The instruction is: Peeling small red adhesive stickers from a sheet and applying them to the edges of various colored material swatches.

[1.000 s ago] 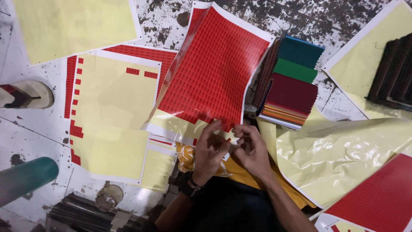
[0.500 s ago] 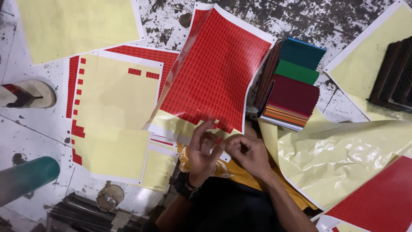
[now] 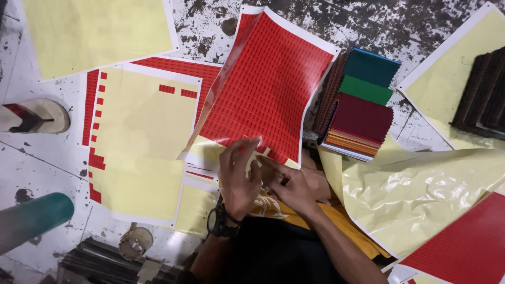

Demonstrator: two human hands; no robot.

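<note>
**Two hands picking at the near edge of a red sticker sheet**

Head view, the only one we have. Our left hand (image 3: 238,176) has shifted up against the lower edge of the red sticker sheet (image 3: 263,89) compared with a second ago; its fingers were curled lower then, now they lie flat and close together with the tips touching the sheet's edge. Our right hand (image 3: 292,184) stays just beside it, fingers drawn together near the left fingertips. We think they pinch a small red sticker or a strip of backing, but the spot is too small and partly hidden to tell. The sheet itself has barely moved: tilted up, far end over the floor, near end at our lap. So the peeling is on at that edge, not finished.

Around: a mostly stripped yellow backing sheet (image 3: 142,137) left, a stack of coloured booklets (image 3: 363,113) right, crumpled yellow backing paper (image 3: 421,189), a sandal (image 3: 34,115), a green tube (image 3: 31,221).
</note>
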